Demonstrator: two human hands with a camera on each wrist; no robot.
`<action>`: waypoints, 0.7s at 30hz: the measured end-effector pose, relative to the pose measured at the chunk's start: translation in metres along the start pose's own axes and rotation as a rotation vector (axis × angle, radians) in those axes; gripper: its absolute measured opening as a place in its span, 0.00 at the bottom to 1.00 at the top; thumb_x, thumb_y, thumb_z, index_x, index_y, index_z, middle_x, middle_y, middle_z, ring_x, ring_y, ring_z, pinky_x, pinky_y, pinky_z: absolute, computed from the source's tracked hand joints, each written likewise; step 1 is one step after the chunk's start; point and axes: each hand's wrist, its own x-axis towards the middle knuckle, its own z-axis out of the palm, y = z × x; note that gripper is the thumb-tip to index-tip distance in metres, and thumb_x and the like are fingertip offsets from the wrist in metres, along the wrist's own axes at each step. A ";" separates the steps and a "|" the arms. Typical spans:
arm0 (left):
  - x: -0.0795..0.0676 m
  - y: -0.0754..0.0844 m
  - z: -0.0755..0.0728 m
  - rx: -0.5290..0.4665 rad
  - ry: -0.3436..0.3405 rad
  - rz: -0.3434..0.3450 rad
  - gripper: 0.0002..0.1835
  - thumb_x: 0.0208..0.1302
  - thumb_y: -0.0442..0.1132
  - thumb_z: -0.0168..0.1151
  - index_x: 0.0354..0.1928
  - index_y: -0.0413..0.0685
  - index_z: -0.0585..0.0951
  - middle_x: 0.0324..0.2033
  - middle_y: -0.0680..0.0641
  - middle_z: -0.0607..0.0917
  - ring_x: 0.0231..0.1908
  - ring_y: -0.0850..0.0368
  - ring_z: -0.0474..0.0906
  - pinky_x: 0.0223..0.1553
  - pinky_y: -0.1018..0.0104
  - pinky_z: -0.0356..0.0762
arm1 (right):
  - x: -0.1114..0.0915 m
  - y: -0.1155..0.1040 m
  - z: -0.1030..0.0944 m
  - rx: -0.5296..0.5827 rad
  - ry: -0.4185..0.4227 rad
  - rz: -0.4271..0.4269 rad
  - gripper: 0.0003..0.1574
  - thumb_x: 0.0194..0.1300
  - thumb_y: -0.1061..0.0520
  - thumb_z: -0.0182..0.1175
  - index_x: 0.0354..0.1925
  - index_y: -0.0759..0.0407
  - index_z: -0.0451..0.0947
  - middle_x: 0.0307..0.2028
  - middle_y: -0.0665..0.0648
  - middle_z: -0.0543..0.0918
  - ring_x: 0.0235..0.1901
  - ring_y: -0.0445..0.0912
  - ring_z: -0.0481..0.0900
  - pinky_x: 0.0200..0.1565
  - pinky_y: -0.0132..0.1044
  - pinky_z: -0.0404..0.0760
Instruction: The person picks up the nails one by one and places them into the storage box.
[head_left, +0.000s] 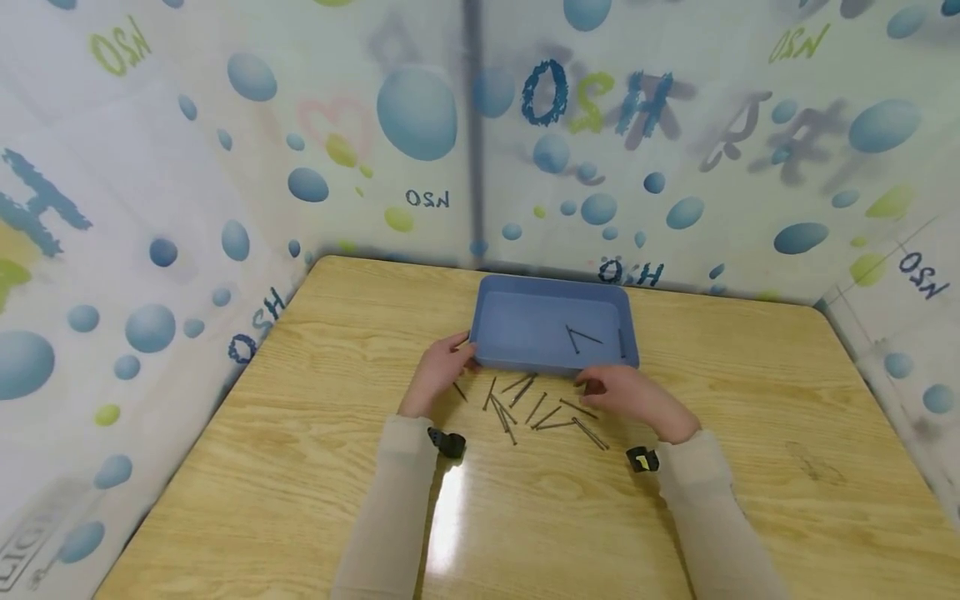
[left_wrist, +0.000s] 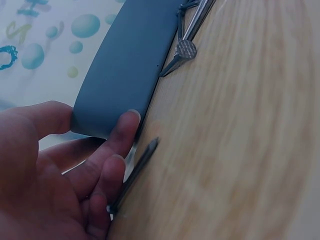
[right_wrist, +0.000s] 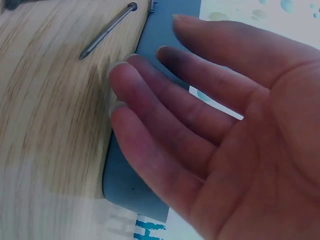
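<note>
A shallow blue tray lies near the far side of the table, with three nails inside, one of them a nail right of centre. My left hand holds the tray's near left corner between thumb and fingers; one loose nail lies beside those fingertips. By the tray's near right edge is my right hand; its fingers are loosely bent, and the palm holds nothing in the right wrist view. Several nails, such as one nail, are scattered on the table between the hands.
The wooden table stands against walls printed with blue and green drops and letters. A dark wrist strap is on the left wrist, and another strap on the right. Glare shows on the wood near the left forearm.
</note>
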 end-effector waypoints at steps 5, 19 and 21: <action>-0.001 -0.001 0.001 0.001 -0.006 -0.007 0.24 0.65 0.51 0.48 0.62 0.55 0.67 0.26 0.50 0.84 0.31 0.56 0.77 0.31 0.65 0.72 | 0.000 -0.005 0.005 -0.002 -0.041 0.019 0.19 0.59 0.55 0.58 0.50 0.58 0.75 0.36 0.50 0.79 0.36 0.43 0.76 0.37 0.40 0.74; 0.002 0.000 0.001 0.013 0.010 -0.004 0.24 0.65 0.50 0.48 0.62 0.54 0.67 0.25 0.50 0.84 0.29 0.57 0.76 0.29 0.66 0.71 | 0.005 -0.029 0.021 -0.133 -0.026 0.053 0.27 0.50 0.58 0.64 0.51 0.52 0.72 0.25 0.44 0.75 0.25 0.39 0.71 0.30 0.37 0.70; 0.003 0.000 0.001 0.011 0.011 -0.003 0.24 0.65 0.50 0.48 0.62 0.54 0.67 0.24 0.50 0.84 0.29 0.57 0.76 0.29 0.65 0.71 | 0.005 -0.030 0.024 -0.146 -0.021 0.052 0.28 0.50 0.59 0.64 0.51 0.52 0.72 0.25 0.44 0.74 0.24 0.39 0.70 0.28 0.36 0.70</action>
